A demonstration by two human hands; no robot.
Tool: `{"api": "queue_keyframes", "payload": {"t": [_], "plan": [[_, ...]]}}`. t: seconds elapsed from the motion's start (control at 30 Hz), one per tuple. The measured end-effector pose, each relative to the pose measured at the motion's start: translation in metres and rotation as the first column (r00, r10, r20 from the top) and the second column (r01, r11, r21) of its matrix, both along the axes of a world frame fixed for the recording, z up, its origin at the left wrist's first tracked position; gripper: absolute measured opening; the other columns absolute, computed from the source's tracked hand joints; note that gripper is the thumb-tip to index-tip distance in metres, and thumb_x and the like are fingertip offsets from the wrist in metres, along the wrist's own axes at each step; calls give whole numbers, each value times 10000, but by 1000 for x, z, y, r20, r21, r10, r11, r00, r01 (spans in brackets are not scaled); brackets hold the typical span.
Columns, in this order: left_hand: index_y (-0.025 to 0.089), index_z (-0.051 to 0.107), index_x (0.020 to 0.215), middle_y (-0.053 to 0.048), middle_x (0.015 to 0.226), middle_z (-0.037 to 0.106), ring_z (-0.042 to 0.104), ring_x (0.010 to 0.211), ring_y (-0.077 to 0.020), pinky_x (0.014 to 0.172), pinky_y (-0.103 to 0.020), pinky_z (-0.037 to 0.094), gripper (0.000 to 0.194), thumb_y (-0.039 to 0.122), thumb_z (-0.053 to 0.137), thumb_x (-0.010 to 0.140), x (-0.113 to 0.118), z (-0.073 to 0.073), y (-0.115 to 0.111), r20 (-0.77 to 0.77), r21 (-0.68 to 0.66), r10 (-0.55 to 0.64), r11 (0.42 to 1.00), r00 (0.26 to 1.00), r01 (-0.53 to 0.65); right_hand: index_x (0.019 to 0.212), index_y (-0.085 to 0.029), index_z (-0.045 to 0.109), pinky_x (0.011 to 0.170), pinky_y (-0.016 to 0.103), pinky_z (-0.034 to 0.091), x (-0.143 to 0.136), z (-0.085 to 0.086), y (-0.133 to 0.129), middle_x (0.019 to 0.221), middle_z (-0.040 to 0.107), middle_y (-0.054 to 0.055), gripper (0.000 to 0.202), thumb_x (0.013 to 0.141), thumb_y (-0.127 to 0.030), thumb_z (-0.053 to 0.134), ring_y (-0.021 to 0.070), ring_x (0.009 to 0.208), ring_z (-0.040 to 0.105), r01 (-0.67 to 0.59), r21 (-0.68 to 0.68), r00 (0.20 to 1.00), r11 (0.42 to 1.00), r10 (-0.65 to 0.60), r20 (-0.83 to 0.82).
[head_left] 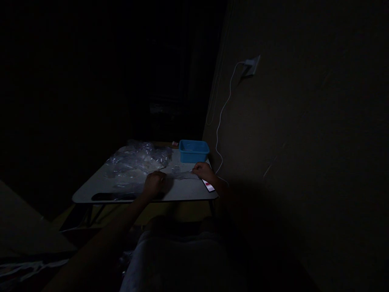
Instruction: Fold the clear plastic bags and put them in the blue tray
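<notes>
Between my two hands a thin clear plastic bag (184, 175) is stretched just above the table. My left hand (154, 183) is closed at its left end, the fingers curled and dim. My right hand (204, 171) pinches its right end between thumb and fingers. A heap of crumpled clear plastic bags (139, 156) covers the back left of the white folding table (91, 186). Beneath my right hand lies a phone (209, 185) with a lit screen, partly hidden by the hand.
A blue plastic basket (193, 152) stands at the table's back right corner, with a small pale object (175, 143) to its left. A white cable (223, 107) runs from a wall socket (251, 66) down to the table. The wall borders the right side. The room is very dark.
</notes>
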State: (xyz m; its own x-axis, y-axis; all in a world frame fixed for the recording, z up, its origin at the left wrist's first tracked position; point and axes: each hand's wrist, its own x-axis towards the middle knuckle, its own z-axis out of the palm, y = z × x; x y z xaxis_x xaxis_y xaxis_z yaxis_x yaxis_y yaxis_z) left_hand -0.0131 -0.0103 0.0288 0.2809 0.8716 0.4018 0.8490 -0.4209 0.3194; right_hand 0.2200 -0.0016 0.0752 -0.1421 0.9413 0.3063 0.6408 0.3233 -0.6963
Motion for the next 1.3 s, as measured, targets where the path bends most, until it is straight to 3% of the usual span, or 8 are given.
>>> {"api": "queue_keyframes", "payload": {"t": [0.13,0.23,0.4,0.57,0.73,1.07,1.2,1.3], "plan": [[181,652,866,-48,890,678,611,815,-200,740,-286,454,314,246,390,706,-14,19,14,153,-97,-25,994,988,40,762,-152,588,600,204,427,4,-2,-3,731,610,1,109,679,-221,568,106,668,567,-7,-7,997,1000,7,-76],[169,653,860,-19,791,690,622,715,-162,659,-244,469,331,268,377,707,-15,33,22,178,-131,-60,988,982,84,917,-178,590,723,253,429,2,-11,-9,928,615,27,390,546,-224,701,145,832,566,-38,17,995,999,40,-90],[177,662,752,-19,768,691,622,730,-168,667,-241,462,262,284,440,665,-22,50,29,179,-149,-114,979,977,142,655,-153,621,709,289,429,4,-22,-1,717,636,29,82,651,-235,616,163,736,579,-37,5,994,999,38,-106],[163,653,697,-39,738,685,615,709,-174,670,-268,467,273,353,463,653,-38,58,34,305,-199,-136,959,943,203,665,-138,620,618,253,437,15,-14,13,648,627,21,191,722,-301,540,137,648,577,-76,-13,982,997,73,-175],[137,633,715,-58,692,673,614,666,-175,617,-282,475,341,420,452,653,-44,50,41,481,-304,-69,922,874,239,578,-136,609,553,237,423,18,-11,13,565,606,8,232,638,-359,626,132,581,562,-127,-29,979,992,120,-167],[190,637,529,-13,614,668,619,663,-189,623,-246,445,153,331,582,551,-50,37,62,157,-320,-9,946,988,59,600,-138,628,549,240,423,12,-8,30,519,593,3,148,695,-231,562,129,543,557,-19,28,996,999,21,-88],[179,650,559,-10,555,649,595,506,-158,542,-240,444,173,316,553,602,-41,44,73,113,-294,29,956,993,5,650,-148,632,622,265,421,8,13,40,644,626,30,136,715,-141,514,152,644,569,64,114,997,992,-59,-39],[161,673,722,-41,702,681,621,613,-176,610,-261,460,270,328,462,693,-34,56,82,130,-188,74,981,989,-49,756,-172,634,737,288,391,7,39,38,807,630,47,148,750,-145,488,166,798,549,107,253,994,962,-112,2]]}}
